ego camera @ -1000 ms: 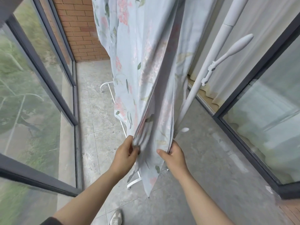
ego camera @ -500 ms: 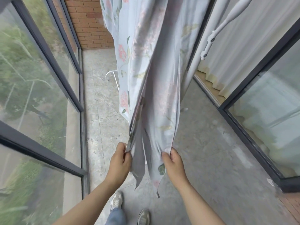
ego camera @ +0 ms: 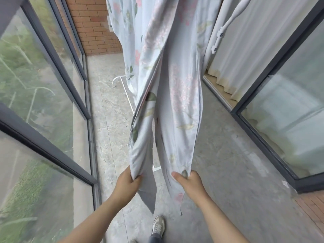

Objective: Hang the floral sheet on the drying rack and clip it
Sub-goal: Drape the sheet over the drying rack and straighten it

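The floral sheet (ego camera: 175, 85) hangs down from twelve o'clock, its top out of sight. The left hand (ego camera: 125, 185) and right hand (ego camera: 190, 183) each grip a bottom edge, spreading it. Clips, I'd guess, come next.

Head view looks steeply down, close over the forearms.
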### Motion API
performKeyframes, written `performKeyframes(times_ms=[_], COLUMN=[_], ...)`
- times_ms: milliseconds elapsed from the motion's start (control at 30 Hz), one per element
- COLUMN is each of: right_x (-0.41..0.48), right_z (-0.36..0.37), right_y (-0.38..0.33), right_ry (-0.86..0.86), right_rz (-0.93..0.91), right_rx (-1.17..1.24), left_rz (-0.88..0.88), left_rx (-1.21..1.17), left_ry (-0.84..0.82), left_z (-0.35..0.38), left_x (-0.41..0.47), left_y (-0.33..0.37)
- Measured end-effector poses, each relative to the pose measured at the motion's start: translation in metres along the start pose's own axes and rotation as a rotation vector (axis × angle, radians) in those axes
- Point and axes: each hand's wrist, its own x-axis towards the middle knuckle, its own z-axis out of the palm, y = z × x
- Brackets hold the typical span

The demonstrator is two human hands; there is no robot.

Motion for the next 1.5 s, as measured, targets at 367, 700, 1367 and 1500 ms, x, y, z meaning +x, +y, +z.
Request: performKeyframes(times_ms=[367, 700, 1367, 1500], right_x=[-0.037, 0.002, -0.044, -0.068], right_z=[0.019, -0.022, -0.153, -0.158], right_y=[0.007, 0.042, 0.111, 0.116], right_ry=[-0.079, 0.004, -0.182, -0.11], right_rz=[0.004, 0.0, -0.02, -0.032], right_rx=[0.103, -0.007, -0.198, -0.126], left_rz=[-0.078, -0.208, -0.254, -0.196], left_rx=[-0.105, -0.122, -0.146, -0.173], left_ry=[0.093, 0.184, 0.577, 0.585], left_z=[-0.005, 0.052, 0.218, 0.226], left_x=[-0.041, -0.035, -0.159, -0.183], left_y=[-0.016, -0.031, -0.024, -0.02])
